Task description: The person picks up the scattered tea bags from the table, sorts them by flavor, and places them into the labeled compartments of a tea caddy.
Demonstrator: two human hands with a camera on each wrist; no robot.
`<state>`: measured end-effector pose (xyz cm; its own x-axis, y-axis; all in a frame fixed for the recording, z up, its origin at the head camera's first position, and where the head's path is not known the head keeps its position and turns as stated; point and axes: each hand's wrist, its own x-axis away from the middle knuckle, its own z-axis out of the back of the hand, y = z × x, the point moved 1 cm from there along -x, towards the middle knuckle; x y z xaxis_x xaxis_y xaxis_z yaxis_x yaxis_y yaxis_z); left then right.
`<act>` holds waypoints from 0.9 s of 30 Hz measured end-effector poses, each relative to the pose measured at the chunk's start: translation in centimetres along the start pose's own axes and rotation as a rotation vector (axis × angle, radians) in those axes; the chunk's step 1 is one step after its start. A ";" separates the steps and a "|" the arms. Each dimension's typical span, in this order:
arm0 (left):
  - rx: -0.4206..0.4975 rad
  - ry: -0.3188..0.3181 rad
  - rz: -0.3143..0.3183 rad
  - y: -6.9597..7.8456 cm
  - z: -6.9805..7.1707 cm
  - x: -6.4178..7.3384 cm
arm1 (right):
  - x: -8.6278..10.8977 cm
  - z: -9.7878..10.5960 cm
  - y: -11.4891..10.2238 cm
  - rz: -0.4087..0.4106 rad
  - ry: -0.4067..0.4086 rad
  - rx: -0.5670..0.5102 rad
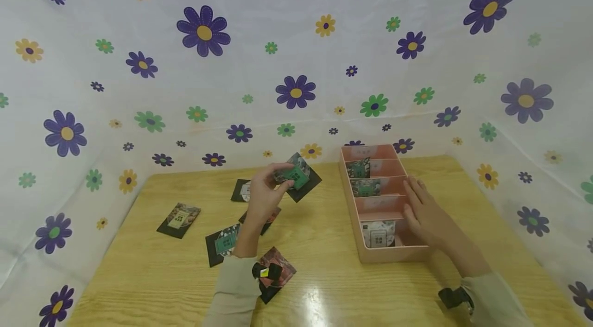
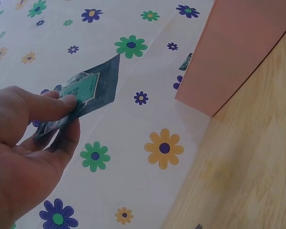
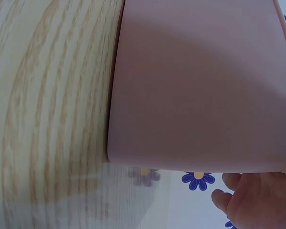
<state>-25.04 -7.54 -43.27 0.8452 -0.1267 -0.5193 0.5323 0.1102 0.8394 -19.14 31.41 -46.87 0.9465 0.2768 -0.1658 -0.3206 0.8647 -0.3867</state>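
My left hand (image 1: 265, 193) pinches a dark sachet with a green label (image 1: 302, 178) between thumb and fingers, raised over the back middle of the table. In the left wrist view the thumb lies across the label of this sachet (image 2: 102, 86). My right hand (image 1: 428, 216) rests along the right rim of a pink divided box (image 1: 394, 254), fingers fairly straight. The right wrist view shows the box's outer wall (image 3: 195, 95) with the hand (image 3: 257, 202) at its edge. Inside the box stand two green-labelled sachets (image 1: 366, 188) in separate compartments and a white-labelled sachet (image 1: 379, 234) in the front one.
Left of the box, loose sachets lie on the wooden table (image 1: 324, 244): a yellow-labelled one (image 1: 179, 220), a white-labelled one (image 1: 241, 191), a green-labelled one (image 1: 223, 244) and a red one (image 1: 283, 268). Another (image 1: 271, 220) is partly behind my left wrist. A flowered cloth (image 1: 259, 74) hangs around the table.
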 end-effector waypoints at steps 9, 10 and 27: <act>0.108 0.022 0.001 -0.1 -1.2 0.1 | -0.1 0.2 -0.2 0.012 -0.001 0.043; 0.111 0.019 -0.002 -0.1 -1.3 0.1 | -0.1 0.2 -0.2 0.013 0.000 0.051; 0.081 -0.016 0.006 0.2 -4.6 -0.1 | 0.0 0.6 -0.5 -0.014 -0.040 0.093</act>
<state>-24.79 -2.97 -43.85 0.8470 -0.1421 -0.5122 0.5210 0.0306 0.8530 -18.97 31.19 -46.15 0.9522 0.2792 -0.1236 -0.3041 0.9032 -0.3029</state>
